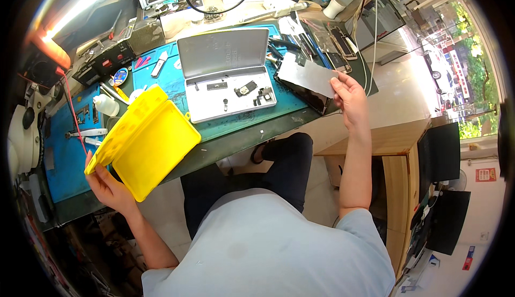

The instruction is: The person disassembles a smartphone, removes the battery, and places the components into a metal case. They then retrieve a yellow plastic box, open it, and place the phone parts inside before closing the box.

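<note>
My left hand (111, 191) grips the lower left edge of an opened yellow plastic case (155, 152), tilted at the bench's front edge. Pinched between my right thumb and fingers is a thin silver metal plate (307, 75); the right hand (351, 97) is at the bench's right end. Beneath the plate lies a dark glossy panel (317, 101), partly covered by it. Between my hands stands a hinged grey metal tin (194, 104), its lid raised. Inside it are several small black electronic parts, including a larger black module (245, 89).
A blue work mat (153, 86) covers much of the bench. Tweezers and tools lie behind the dark panel, near opened phone parts (341, 40). At left are a white bottle (106, 105), a red cable and black equipment (104, 63). A wooden cabinet (397, 189) stands right.
</note>
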Available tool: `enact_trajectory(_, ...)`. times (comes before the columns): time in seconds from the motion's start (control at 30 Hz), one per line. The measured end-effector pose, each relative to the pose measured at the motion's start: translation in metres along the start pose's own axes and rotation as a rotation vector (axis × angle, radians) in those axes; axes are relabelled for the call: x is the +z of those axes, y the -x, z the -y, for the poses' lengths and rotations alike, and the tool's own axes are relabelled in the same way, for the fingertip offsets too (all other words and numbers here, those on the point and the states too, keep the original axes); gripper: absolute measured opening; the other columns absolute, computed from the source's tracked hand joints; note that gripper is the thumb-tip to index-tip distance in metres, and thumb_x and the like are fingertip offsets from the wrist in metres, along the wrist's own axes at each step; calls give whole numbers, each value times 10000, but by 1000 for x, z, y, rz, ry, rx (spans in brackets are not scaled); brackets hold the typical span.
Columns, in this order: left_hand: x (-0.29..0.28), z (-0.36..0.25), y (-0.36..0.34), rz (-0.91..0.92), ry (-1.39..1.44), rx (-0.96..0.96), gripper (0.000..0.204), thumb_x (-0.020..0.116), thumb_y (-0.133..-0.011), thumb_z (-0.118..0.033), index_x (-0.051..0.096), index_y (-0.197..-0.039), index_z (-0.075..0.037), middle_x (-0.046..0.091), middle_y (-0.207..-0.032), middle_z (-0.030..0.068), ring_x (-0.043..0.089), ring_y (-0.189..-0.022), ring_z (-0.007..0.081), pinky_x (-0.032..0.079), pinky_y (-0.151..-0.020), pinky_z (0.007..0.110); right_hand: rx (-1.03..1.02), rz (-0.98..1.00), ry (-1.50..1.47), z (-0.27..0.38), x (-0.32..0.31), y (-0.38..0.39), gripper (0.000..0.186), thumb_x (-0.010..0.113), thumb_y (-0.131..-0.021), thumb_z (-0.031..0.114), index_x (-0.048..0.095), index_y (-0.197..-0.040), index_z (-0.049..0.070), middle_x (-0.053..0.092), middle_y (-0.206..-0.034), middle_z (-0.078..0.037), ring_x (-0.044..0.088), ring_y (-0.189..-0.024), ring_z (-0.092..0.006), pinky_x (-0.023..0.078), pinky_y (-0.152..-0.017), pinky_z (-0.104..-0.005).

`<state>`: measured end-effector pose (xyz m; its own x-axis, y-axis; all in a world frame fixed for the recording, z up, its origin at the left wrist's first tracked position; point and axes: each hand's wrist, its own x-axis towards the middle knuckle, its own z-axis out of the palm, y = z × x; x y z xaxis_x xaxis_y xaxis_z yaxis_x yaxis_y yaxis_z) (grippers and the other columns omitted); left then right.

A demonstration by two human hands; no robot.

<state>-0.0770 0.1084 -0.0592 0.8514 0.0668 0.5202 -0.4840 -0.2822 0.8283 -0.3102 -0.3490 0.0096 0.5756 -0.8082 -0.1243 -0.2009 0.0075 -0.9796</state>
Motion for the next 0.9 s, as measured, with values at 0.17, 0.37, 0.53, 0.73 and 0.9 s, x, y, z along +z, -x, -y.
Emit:
enact_trajectory(0.17,0,-1,0,2,-21,19,313,424,-1086,-128,538,-1321,44,581,-1338,116,599,-1120,159,467,-969,277,-140,-168,570,-15,-5,-5,349,698,-934,221,661,-1181,-23,666,-895,-41,578,-696,-111,468,-622,-261)
enact_trajectory(0.37,0,-1,0,-13,-27,10,305,441,-1083,-141,553,-1308,31,590,-1334,119,602,-1138,164,463,-1001,281,-541,-30,803,17,43,7,186,708,-889,156,722,-1063,94,671,-940,-81,646,-779,-214,519,-719,-325)
enact_trajectory(0.53,0,-1,1,-24,-65,3,295,461,-1078,-154,568,-1297,12,601,-1335,117,610,-1140,172,465,-1006,284,-1075,435,910,20,118,-4,312,764,-803,131,690,-1105,100,702,-1023,-28,627,-972,-224,528,-829,-338)
enact_trajectory(0.73,0,-2,1,-39,-88,34,295,465,-1076,-150,571,-1302,7,612,-1319,117,622,-1115,174,479,-984,281,-1199,622,1164,24,138,-17,278,762,-789,140,689,-1056,109,651,-958,-5,607,-935,-208,514,-851,-330)
enact_trajectory(0.9,0,-2,1,-35,-92,20,289,464,-1075,-139,568,-1298,13,611,-1315,126,622,-1100,169,486,-955,279,-1150,705,1057,32,137,-25,210,748,-793,115,697,-996,100,637,-933,-30,613,-925,-228,516,-839,-343)
